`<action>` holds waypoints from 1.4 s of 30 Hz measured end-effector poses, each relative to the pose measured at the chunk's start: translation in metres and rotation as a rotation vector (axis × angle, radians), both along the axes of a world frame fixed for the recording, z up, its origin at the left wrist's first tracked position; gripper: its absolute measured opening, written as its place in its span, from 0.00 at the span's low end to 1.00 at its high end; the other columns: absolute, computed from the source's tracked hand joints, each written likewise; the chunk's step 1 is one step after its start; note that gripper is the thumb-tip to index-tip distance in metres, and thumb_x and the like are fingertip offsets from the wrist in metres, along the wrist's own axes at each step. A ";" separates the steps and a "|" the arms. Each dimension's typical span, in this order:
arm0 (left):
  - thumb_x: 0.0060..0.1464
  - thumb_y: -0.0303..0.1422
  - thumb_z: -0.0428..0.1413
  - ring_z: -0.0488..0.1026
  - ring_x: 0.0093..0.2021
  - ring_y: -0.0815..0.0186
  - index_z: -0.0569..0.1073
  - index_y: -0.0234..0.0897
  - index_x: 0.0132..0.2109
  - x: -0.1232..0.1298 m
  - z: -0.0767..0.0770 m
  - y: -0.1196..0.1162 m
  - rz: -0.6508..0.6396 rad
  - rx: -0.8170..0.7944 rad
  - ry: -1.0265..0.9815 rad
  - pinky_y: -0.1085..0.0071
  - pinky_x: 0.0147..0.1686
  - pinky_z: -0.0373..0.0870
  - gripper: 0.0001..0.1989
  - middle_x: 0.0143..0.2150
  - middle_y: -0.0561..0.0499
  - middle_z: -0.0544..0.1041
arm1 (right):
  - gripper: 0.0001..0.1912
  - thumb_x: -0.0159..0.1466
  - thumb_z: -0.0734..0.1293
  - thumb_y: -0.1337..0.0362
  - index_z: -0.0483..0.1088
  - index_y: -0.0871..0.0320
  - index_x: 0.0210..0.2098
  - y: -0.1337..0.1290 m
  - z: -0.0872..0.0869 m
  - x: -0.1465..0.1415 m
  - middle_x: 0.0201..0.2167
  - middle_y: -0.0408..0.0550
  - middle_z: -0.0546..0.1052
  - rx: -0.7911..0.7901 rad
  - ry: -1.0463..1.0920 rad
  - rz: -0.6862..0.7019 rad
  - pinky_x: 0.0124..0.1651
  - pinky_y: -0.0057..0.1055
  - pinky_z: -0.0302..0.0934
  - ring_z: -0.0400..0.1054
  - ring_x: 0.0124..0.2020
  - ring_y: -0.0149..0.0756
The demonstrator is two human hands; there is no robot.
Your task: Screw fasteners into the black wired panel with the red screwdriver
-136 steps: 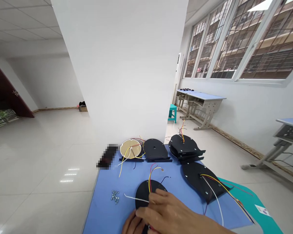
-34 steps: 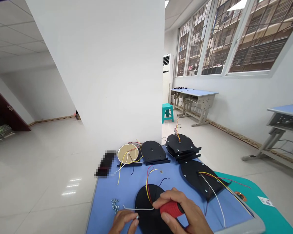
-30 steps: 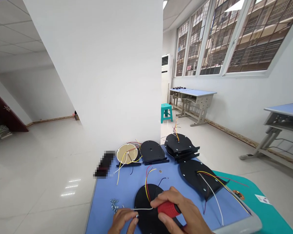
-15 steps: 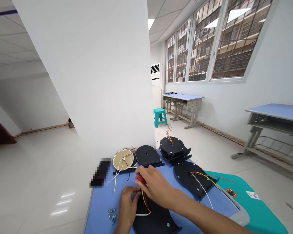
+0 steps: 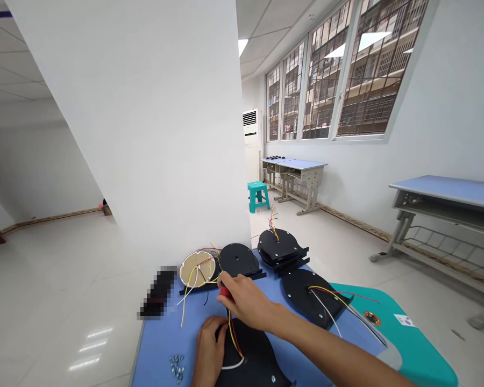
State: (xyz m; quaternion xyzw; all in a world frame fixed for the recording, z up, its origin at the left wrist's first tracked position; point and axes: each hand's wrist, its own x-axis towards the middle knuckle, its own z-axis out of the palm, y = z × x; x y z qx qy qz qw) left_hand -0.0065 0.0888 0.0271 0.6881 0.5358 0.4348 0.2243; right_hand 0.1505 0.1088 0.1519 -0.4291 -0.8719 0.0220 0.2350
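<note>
My right hand [image 5: 248, 302] is wrapped round the red handle of a screwdriver [image 5: 225, 291], held upright over the near black plate [image 5: 253, 355]. Its tip is hidden by my hands. My left hand [image 5: 210, 346] lies at the plate's left edge, thumb and fingers pinched close below the screwdriver; what they hold, if anything, is hidden. Yellow, red and white wires [image 5: 234, 336] come out of the plate near its middle. A small pile of silver screws [image 5: 176, 368] lies on the blue desk [image 5: 155, 341] left of my left hand.
Behind my hands stand a black piece with a round tan board [image 5: 204, 269], a black plate [image 5: 237, 259] and a stack of black plates [image 5: 278, 244]. Another wired plate [image 5: 312, 295] lies to the right. A teal stool [image 5: 415, 346] touches the desk's right side; a white pillar [image 5: 145, 134] rises behind.
The view has shifted slightly, so everything sits a bit further left. My right hand still grips the screwdriver, and my left hand stays at the plate's edge.
</note>
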 end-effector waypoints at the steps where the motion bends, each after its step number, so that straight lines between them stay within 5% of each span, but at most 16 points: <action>1: 0.54 0.35 0.50 0.80 0.39 0.57 0.80 0.42 0.35 0.000 0.000 -0.001 0.003 -0.018 -0.005 0.59 0.44 0.76 0.13 0.36 0.47 0.83 | 0.08 0.65 0.67 0.66 0.63 0.57 0.41 0.002 -0.001 0.000 0.31 0.45 0.79 -0.006 -0.010 -0.007 0.33 0.27 0.55 0.72 0.32 0.38; 10: 0.52 0.37 0.51 0.78 0.47 0.57 0.74 0.35 0.47 0.001 -0.009 -0.005 0.026 -0.140 -0.072 0.58 0.51 0.73 0.18 0.44 0.42 0.80 | 0.12 0.68 0.64 0.60 0.65 0.61 0.46 0.006 -0.001 -0.006 0.30 0.50 0.80 0.014 -0.121 0.008 0.36 0.34 0.58 0.73 0.31 0.43; 14: 0.52 0.37 0.50 0.76 0.47 0.55 0.72 0.33 0.47 0.003 -0.011 -0.006 0.044 -0.151 -0.077 0.53 0.52 0.71 0.18 0.44 0.40 0.79 | 0.20 0.67 0.63 0.62 0.59 0.61 0.56 0.002 0.010 -0.005 0.42 0.53 0.78 0.067 -0.148 0.111 0.43 0.35 0.59 0.71 0.43 0.43; 19: 0.52 0.36 0.49 0.75 0.46 0.54 0.72 0.34 0.47 0.003 -0.010 -0.006 0.051 -0.156 -0.071 0.52 0.51 0.70 0.17 0.43 0.41 0.78 | 0.11 0.66 0.65 0.59 0.68 0.62 0.42 0.004 0.016 -0.008 0.31 0.51 0.79 0.089 -0.238 0.161 0.42 0.37 0.57 0.71 0.35 0.42; 23: 0.51 0.36 0.50 0.74 0.50 0.51 0.73 0.35 0.43 0.003 -0.010 -0.006 0.073 -0.151 -0.058 0.50 0.52 0.68 0.15 0.46 0.39 0.78 | 0.18 0.65 0.66 0.58 0.65 0.60 0.50 0.003 0.019 -0.010 0.39 0.50 0.79 0.138 -0.262 0.217 0.42 0.34 0.56 0.70 0.42 0.42; 28: 0.50 0.34 0.50 0.74 0.48 0.50 0.75 0.36 0.41 0.004 -0.008 -0.007 0.061 -0.141 -0.031 0.50 0.50 0.68 0.14 0.43 0.40 0.79 | 0.11 0.66 0.64 0.59 0.69 0.62 0.38 0.001 0.020 -0.014 0.29 0.52 0.79 0.167 -0.332 0.198 0.40 0.37 0.54 0.70 0.33 0.41; 31: 0.52 0.36 0.50 0.74 0.47 0.49 0.76 0.36 0.40 0.004 -0.007 -0.007 0.048 -0.138 -0.013 0.49 0.49 0.68 0.13 0.40 0.40 0.79 | 0.11 0.65 0.65 0.58 0.67 0.60 0.42 0.000 0.019 -0.016 0.35 0.51 0.80 0.199 -0.338 0.224 0.41 0.36 0.53 0.70 0.38 0.42; 36: 0.51 0.32 0.50 0.73 0.50 0.49 0.76 0.38 0.41 0.004 -0.008 -0.007 0.031 -0.126 0.005 0.48 0.52 0.65 0.13 0.45 0.42 0.80 | 0.08 0.67 0.63 0.62 0.67 0.61 0.36 -0.002 0.016 -0.017 0.26 0.50 0.78 0.203 -0.383 0.219 0.39 0.37 0.52 0.68 0.29 0.39; 39: 0.52 0.32 0.50 0.74 0.47 0.50 0.76 0.38 0.39 0.004 -0.009 -0.008 0.037 -0.119 0.010 0.50 0.49 0.68 0.11 0.42 0.41 0.80 | 0.11 0.65 0.66 0.59 0.66 0.60 0.43 -0.003 0.017 -0.015 0.35 0.51 0.79 0.206 -0.367 0.233 0.41 0.36 0.53 0.70 0.37 0.41; 42: 0.53 0.31 0.51 0.74 0.44 0.53 0.77 0.38 0.38 0.004 -0.008 -0.008 0.023 -0.106 0.018 0.54 0.47 0.69 0.10 0.39 0.44 0.80 | 0.09 0.64 0.66 0.62 0.66 0.59 0.42 -0.002 0.015 -0.014 0.31 0.46 0.79 0.193 -0.376 0.270 0.40 0.33 0.53 0.71 0.35 0.38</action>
